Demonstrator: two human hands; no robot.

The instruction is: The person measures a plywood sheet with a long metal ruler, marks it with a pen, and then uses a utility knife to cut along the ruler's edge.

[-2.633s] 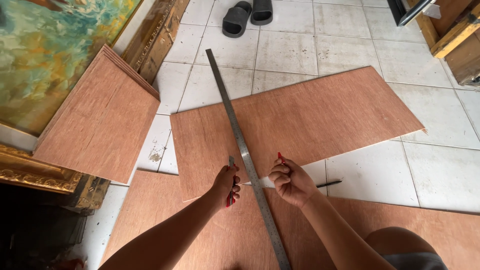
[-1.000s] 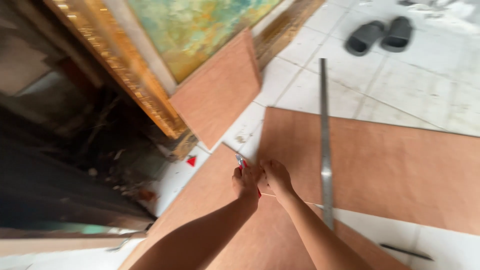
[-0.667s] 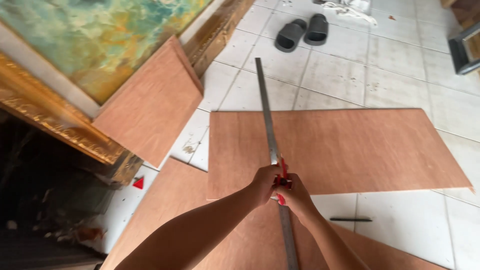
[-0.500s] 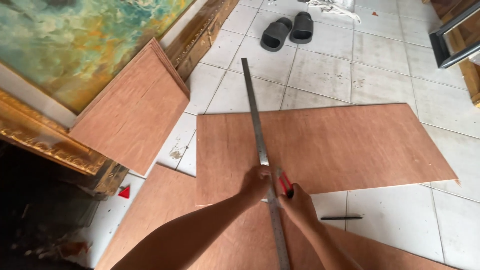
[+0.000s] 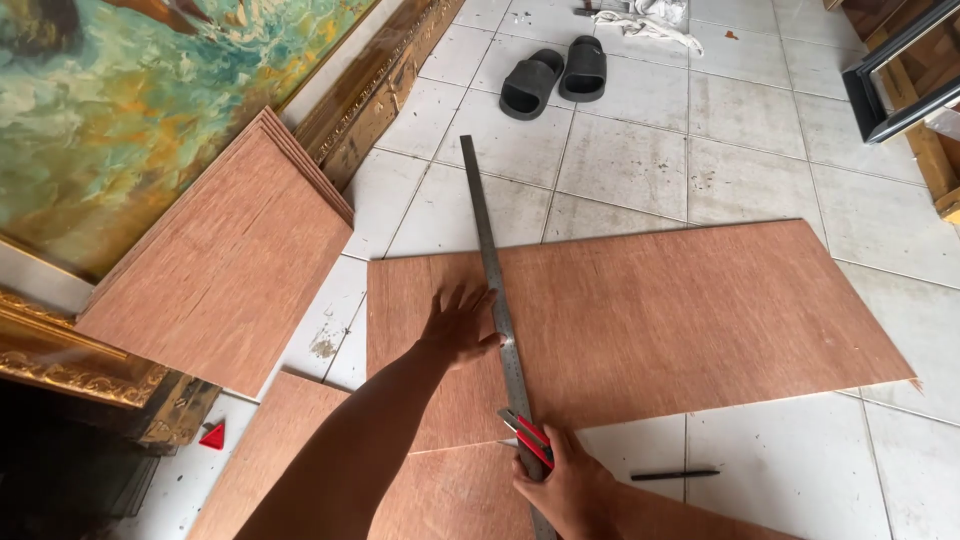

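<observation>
A long steel ruler (image 5: 495, 320) lies across a plywood sheet (image 5: 680, 320) on the white tiled floor (image 5: 760, 150). The left hand (image 5: 460, 325) presses flat on the sheet, fingers spread, touching the ruler's left edge. The right hand (image 5: 565, 485) grips a red utility knife (image 5: 528, 438) with its tip against the ruler near the sheet's near edge. A second sheet (image 5: 440, 495) lies underneath. A stack of plywood panels (image 5: 225, 265) leans on a gilt-framed painting (image 5: 110, 110). Black slippers (image 5: 555, 78) sit beyond, and a pencil (image 5: 675, 474) lies on the tiles to the right.
</observation>
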